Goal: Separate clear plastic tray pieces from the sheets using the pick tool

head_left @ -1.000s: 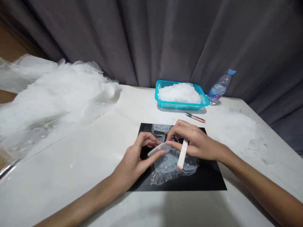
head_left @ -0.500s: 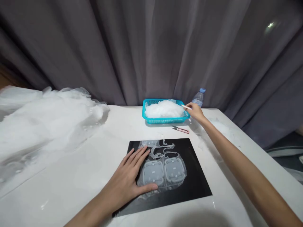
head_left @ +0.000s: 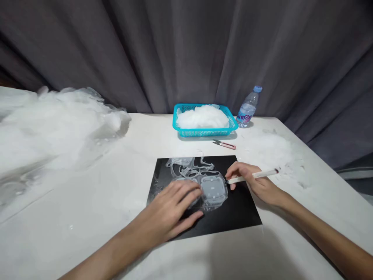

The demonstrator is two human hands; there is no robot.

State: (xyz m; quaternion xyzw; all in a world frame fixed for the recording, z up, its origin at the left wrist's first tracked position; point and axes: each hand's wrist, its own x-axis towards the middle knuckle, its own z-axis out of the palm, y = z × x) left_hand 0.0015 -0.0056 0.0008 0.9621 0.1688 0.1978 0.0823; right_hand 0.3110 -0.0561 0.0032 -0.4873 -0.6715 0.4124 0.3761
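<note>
Right hand (head_left: 258, 186) pinches a white pen-shaped tool (head_left: 268, 173) between thumb and fingers, the hand closed around it at the 3 o'clock edge of a black mat (head_left: 239, 214). The tool slants across the hand, its dark tip pointing to 9 o'clock, close by the side of a clear plastic sheet (head_left: 214, 190); whether tip and plastic touch, I cannot tell. Left hand (head_left: 177, 204) lies palm down over the 8 o'clock part of that sheet, fingers slightly bent and thumb held apart, gripping nothing that shows and covering much of one moulded panel. A second panel, squarish with rounded corners, shows between the two hands. Thin, curling cut strips (head_left: 201, 170) spread at the sheet's 12 o'clock side, one reaching past the mat's edge.

The mat lies on a white worktop (head_left: 131, 155). From its centre, a blue basket (head_left: 204, 133) sits at 12 o'clock, holding a white pile (head_left: 204, 118). Small snips (head_left: 229, 146) with pinkish handles lie at 1 o'clock, just in front of the basket. A water bottle (head_left: 248, 111) stands beside the basket at its 3 o'clock end. A large whitish heap (head_left: 58, 128), too blurred to make out, fills 10 o'clock, and grey curtains (head_left: 186, 50) hang behind everything.
</note>
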